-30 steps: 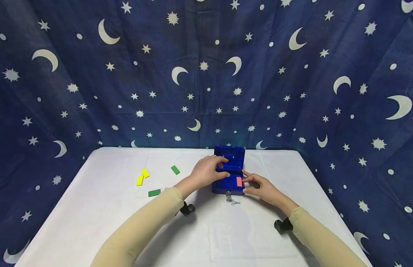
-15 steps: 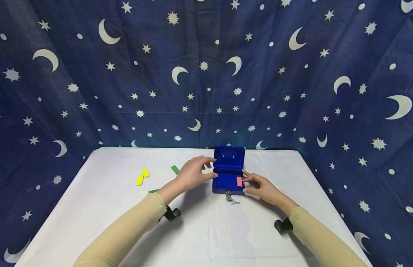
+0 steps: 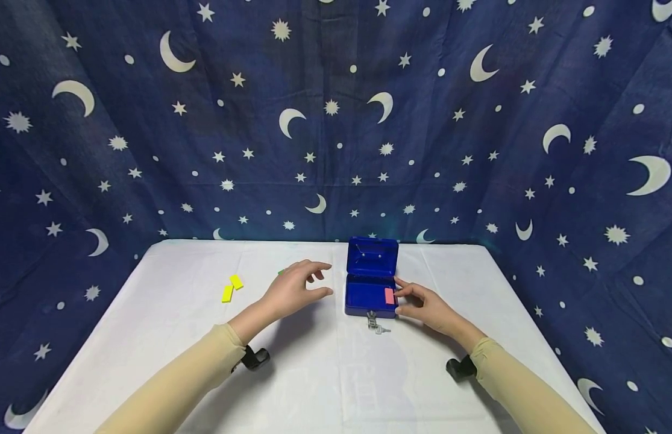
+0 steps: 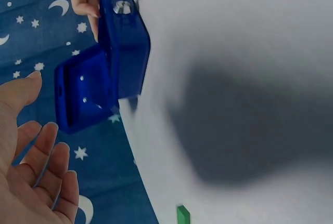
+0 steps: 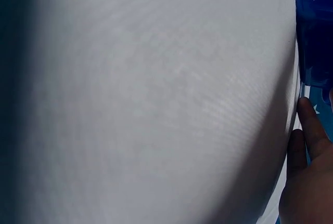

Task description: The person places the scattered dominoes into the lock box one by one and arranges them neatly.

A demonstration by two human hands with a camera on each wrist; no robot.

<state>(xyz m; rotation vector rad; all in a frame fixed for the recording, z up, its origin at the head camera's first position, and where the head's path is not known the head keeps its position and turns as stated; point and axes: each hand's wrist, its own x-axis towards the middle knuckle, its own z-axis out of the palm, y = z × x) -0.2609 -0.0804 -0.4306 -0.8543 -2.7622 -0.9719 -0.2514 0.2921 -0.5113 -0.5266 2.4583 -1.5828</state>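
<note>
A small blue cash box [image 3: 363, 294] stands near the back of the table with its lid [image 3: 372, 258] raised. Inside, against the right wall, sits a pink block [image 3: 389, 296]. My right hand [image 3: 430, 308] holds the box at its right side, thumb by the front corner and fingertips at the rim. Left of the box, my left hand [image 3: 292, 290] hovers over the table, fingers spread and nothing in them; the left wrist view shows its palm side [image 4: 31, 177]. A green block [image 3: 281, 272] is mostly hidden behind that hand.
Two yellow blocks [image 3: 231, 289] lie close together on the white cloth to the left. Keys [image 3: 381, 329] hang at the lock [image 3: 372, 318] on the box's front. A dark blue curtain [image 3: 336, 120] with moons and stars rises behind the table.
My left hand has moved left and away from over the box, and now covers much of the green blocks. My right hand, the box and the pink block have stayed put.
</note>
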